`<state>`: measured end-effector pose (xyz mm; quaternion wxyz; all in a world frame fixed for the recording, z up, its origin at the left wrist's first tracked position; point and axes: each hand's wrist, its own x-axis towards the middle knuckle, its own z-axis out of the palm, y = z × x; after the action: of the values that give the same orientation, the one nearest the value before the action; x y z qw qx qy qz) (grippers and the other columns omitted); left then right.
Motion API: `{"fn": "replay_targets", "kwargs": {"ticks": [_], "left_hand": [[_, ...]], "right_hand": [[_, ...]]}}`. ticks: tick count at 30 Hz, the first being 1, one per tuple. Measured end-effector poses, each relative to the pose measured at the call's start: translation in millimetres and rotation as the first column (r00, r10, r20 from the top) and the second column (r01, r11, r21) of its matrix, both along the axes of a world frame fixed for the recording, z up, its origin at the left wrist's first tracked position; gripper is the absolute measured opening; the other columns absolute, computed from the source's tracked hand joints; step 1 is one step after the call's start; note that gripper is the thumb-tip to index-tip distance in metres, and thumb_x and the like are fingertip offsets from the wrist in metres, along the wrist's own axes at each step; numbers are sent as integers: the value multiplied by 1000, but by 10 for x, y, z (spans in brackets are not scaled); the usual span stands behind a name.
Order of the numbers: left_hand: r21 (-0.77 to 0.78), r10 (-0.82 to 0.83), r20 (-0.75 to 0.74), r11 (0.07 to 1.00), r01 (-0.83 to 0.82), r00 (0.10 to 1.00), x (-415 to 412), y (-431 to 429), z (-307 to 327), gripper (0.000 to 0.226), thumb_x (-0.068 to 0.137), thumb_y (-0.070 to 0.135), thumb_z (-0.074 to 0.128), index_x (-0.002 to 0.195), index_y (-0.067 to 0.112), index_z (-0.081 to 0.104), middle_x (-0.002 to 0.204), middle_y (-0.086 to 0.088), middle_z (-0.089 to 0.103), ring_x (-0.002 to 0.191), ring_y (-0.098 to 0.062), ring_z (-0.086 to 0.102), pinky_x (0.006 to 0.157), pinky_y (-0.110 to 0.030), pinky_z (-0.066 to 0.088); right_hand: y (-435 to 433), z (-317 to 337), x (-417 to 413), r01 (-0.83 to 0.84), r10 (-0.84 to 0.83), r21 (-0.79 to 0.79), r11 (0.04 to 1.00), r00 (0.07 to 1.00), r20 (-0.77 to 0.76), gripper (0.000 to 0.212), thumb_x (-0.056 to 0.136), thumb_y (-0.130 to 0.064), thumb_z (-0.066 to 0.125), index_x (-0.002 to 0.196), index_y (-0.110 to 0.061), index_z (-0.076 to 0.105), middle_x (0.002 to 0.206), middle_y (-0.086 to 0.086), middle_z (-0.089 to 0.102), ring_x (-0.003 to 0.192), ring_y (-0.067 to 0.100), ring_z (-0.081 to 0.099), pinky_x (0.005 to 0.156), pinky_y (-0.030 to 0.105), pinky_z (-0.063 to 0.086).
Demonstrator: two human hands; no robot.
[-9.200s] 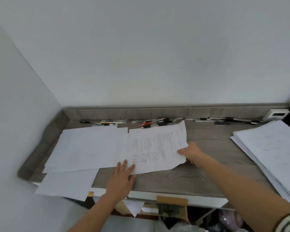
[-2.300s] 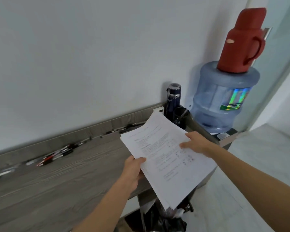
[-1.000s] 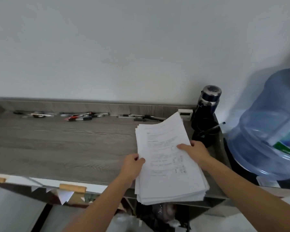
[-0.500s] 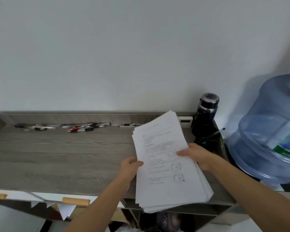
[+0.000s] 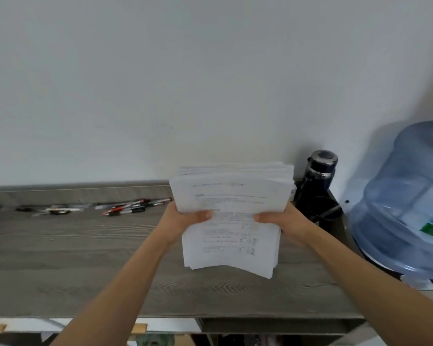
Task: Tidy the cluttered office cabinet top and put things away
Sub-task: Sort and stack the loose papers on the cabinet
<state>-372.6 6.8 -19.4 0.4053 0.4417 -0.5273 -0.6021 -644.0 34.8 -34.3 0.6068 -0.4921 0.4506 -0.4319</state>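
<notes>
Nearly upright paper stack [image 5: 231,193], long axis vertical

- The cabinet top [image 5: 85,258] runs left to right in front of the wall [image 5: 160,83], with a raised back strip [image 5: 73,193] along its far edge.
- A row of pens [image 5: 125,208] lies on the left half of the top, close against the back strip.
- The paper stack [image 5: 231,221] stands over the right part of the top, between the left hand [image 5: 185,219] gripping its left edge and the right hand [image 5: 283,222] gripping its right edge. Whether its lower edge touches the top cannot be told.
- A bottle [image 5: 320,178] stands behind and to the right of the stack, in the far right corner of the top.
- A water jug [image 5: 405,203] sits to the right of the cabinet, beyond the bottle.
</notes>
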Motion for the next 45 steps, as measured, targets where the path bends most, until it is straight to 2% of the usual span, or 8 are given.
{"fn": "replay_targets", "kwargs": {"ticks": [9,14,21,24,28,36,40,45], "left_hand": [[-48,61,-21,997,-62,998,-115,41,-37,41,74,1,79,113,5,66,110,-7,73,102,-25,69,82,-41,59],[-114,120,-121,985,-133,985,6,-32,200,74,53,57,86,108,12,65,103,-2,74,95,-21,71,76,-34,59],[-99,384,-182,909,-405,905,-324,-152,583,29,84,42,71,68,19,67,73,0,62,75,-21,59,74,-41,50],[-44,419,-199,900,-435,886,-286,-194,592,9,90,27,67,88,19,70,86,4,64,81,-15,59,72,-27,50],[-38,335,-182,937,-347,924,-345,-142,604,20,98,29,53,109,23,69,114,0,68,107,-19,63,93,-35,52],[-128,445,-163,876,-466,881,-293,-129,608,33,91,38,60,69,17,71,76,2,62,80,-17,57,76,-36,45],[-136,445,-222,867,-479,868,-362,-134,638,17,94,23,60,82,13,67,76,6,62,74,-9,56,75,-28,45],[-237,234,-142,935,-263,962,-250,-142,452,42,76,43,78,106,18,63,101,3,69,89,-5,68,76,-26,57]], "right_hand": [[-48,-1,106,146,-149,-88,985,988,-37,48,73,-11,79,119,-12,66,117,6,71,111,25,66,92,46,55],[89,91,134,223,-225,-172,960,974,6,44,69,-25,85,110,-21,69,111,2,73,106,23,68,84,37,58],[1,562,385,627,-617,-278,728,775,133,40,74,-57,73,88,-19,73,82,-9,70,80,10,66,79,33,54],[-28,652,430,677,-669,-220,702,733,123,30,87,-39,69,65,-19,69,67,-4,66,69,15,63,72,39,52],[-46,701,455,678,-671,-225,700,732,119,28,93,-26,61,68,-22,73,64,-13,66,62,1,61,66,32,50],[-19,695,382,667,-666,-256,700,739,105,26,92,-24,61,71,-19,75,71,-15,66,66,-2,58,71,29,45],[-22,629,346,607,-612,-308,732,785,95,23,92,-43,62,87,-24,75,85,-21,70,87,-3,62,88,30,47],[-13,369,208,415,-419,-342,843,906,68,73,57,-70,79,116,-29,65,117,1,70,111,20,66,91,38,55]]}}
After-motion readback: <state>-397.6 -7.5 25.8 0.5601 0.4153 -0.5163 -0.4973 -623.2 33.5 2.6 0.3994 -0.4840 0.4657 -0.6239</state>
